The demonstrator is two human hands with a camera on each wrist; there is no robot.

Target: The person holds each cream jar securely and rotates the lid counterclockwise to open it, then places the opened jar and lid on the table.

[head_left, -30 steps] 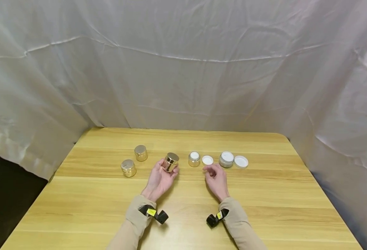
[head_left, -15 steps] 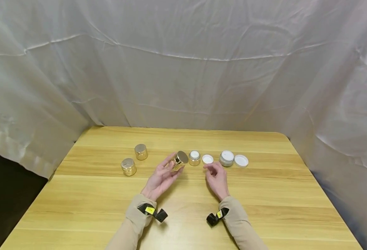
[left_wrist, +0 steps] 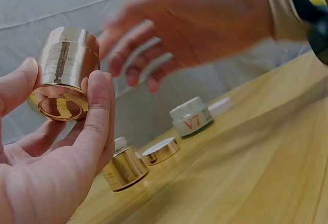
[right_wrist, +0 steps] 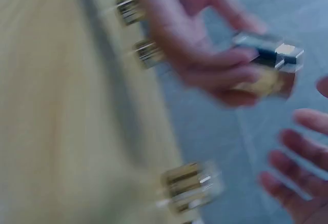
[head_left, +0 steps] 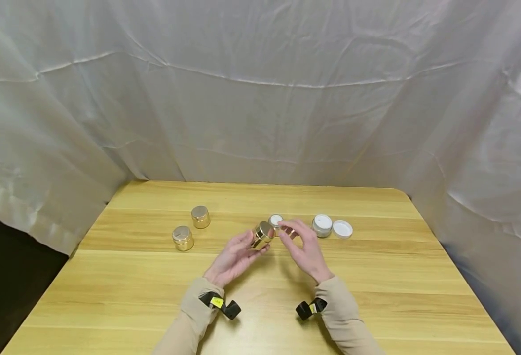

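My left hand grips a gold cosmetic jar with its lid on, tilted above the table. In the left wrist view the thumb and fingers lie around the jar, and its round base shows. My right hand is close beside the jar's lid, fingers spread and slightly bent, holding nothing. Behind the hands stands a gold jar without its lid, a white insert on top. Its likely lid, a gold one with a white inside, lies beside it; my right hand hides that lid in the head view.
Two lidded gold jars stand on the left of the wooden table. To the right is an uncapped glass jar marked V7, with a white lid next to it. A grey curtain hangs behind the table.
My left hand has moved right and tipped the gold jar over toward the right. My right hand has risen from the table, opened its fingers and come left to the jar.
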